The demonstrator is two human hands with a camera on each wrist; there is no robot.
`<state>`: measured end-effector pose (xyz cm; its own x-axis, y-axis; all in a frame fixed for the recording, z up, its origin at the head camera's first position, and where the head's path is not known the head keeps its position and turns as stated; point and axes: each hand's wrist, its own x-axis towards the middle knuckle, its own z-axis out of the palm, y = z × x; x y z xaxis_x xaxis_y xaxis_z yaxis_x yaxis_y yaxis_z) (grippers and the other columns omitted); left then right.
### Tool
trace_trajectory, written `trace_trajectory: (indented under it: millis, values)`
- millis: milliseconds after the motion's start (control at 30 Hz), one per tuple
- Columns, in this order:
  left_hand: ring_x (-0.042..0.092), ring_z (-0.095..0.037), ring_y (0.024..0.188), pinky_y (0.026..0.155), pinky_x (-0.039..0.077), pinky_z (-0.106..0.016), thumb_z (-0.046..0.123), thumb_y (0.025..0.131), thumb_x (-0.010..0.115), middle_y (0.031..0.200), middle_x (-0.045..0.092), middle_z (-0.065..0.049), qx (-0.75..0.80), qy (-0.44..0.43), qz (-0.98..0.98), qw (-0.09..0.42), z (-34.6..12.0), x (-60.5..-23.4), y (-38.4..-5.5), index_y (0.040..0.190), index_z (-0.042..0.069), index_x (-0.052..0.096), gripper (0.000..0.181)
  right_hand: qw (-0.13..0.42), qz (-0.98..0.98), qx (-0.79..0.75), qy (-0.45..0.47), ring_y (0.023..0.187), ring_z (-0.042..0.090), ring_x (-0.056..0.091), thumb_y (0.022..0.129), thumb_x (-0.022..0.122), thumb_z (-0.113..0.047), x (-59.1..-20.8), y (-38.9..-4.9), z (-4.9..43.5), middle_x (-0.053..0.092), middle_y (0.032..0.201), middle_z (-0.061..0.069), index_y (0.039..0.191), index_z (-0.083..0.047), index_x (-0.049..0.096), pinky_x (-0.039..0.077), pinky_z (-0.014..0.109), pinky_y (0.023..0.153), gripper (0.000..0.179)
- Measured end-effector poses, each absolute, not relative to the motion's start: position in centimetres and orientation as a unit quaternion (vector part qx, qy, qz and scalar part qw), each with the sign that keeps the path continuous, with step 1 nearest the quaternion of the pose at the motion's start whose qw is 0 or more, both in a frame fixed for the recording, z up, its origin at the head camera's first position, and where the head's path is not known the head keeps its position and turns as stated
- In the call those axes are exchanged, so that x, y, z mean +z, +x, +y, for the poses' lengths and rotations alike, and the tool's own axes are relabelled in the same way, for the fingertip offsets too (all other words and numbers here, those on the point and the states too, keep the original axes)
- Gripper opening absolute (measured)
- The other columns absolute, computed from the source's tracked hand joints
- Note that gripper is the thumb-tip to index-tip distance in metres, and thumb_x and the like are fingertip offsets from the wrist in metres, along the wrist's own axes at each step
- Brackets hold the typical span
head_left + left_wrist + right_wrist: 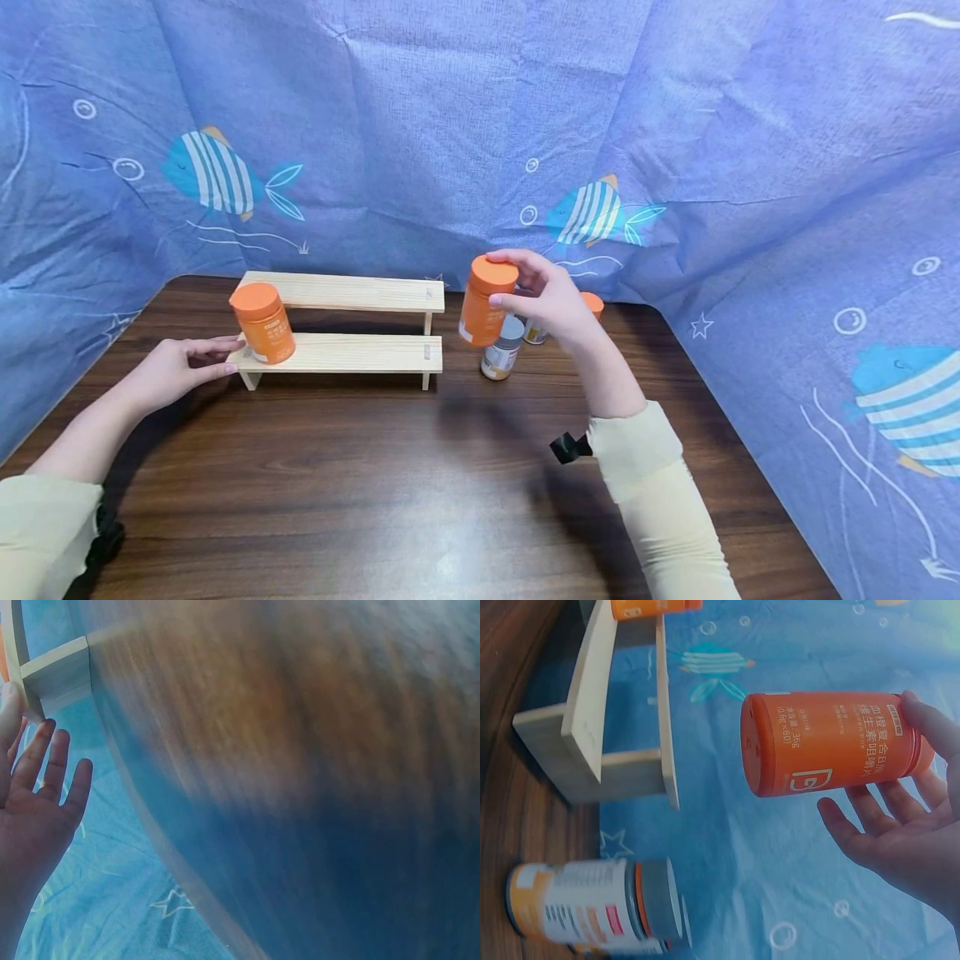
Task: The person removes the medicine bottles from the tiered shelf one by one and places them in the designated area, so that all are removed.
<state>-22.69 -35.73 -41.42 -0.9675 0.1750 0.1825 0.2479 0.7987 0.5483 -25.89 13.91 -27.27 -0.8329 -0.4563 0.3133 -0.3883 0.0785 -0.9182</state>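
My right hand [547, 296] grips an orange bottle [483, 304] near its lid, thumb and fingers on opposite sides, in the air to the right of a two-step wooden shelf [360, 354]. In the right wrist view the bottle [829, 742] shows white print and its base. My left hand [176, 371] pinches the left end of the lower step between thumb and forefinger; its other fingers [54, 769] are spread in the left wrist view. A second orange bottle [264, 329] stands upright on that step, close to the left hand.
Right of the shelf, a grey-lidded bottle [501, 354] stands on the dark wooden table [360, 483]. Behind the right hand, another bottle [536, 332] and an orange lid [593, 304] are partly hidden. A blue fish-patterned cloth [420, 150] hangs around the table.
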Motion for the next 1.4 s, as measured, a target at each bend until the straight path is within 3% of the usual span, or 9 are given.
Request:
trace_trajectory:
  millis: [600, 1200, 1400]
  values:
    - [0.046, 0.017, 0.078, 0.064, 0.041, -0.013, 0.026, 0.085, 0.071, 0.110, 0.065, -0.026, -0.302, -0.104, -0.946, 0.060, -35.7, -41.3, -22.7, 0.122, 0.001, 0.063, 0.045, -0.029, 0.742, -0.622, -0.249, 0.105, 0.019, 0.057, 0.079, 0.072, 0.002, -27.9, -26.0, 19.6, 0.064, 0.117, -0.001, 0.125, -0.009, 0.059, 0.048, 0.026, 0.086, 0.049]
    - [0.044, 0.019, 0.080, 0.064, 0.040, -0.011, 0.025, 0.086, 0.070, 0.110, 0.065, -0.026, -0.306, -0.109, -0.944, 0.059, -35.6, -41.4, -22.6, 0.122, 0.001, 0.062, 0.044, -0.062, 0.783, -0.590, -0.188, 0.106, 0.012, 0.057, 0.080, 0.073, -0.002, -32.7, -27.8, 23.7, 0.063, 0.118, -0.004, 0.128, -0.006, 0.057, 0.044, 0.024, 0.092, 0.051]
    - [0.045, 0.019, 0.079, 0.063, 0.041, -0.011, 0.025, 0.086, 0.070, 0.110, 0.065, -0.026, -0.307, -0.107, -0.944, 0.056, -35.5, -41.3, -22.6, 0.123, 0.001, 0.062, 0.045, -0.072, 0.782, -0.597, -0.165, 0.100, 0.010, 0.060, 0.079, 0.074, -0.001, -34.6, -28.1, 24.3, 0.063, 0.115, -0.007, 0.128, -0.004, 0.056, 0.048, 0.020, 0.084, 0.052]
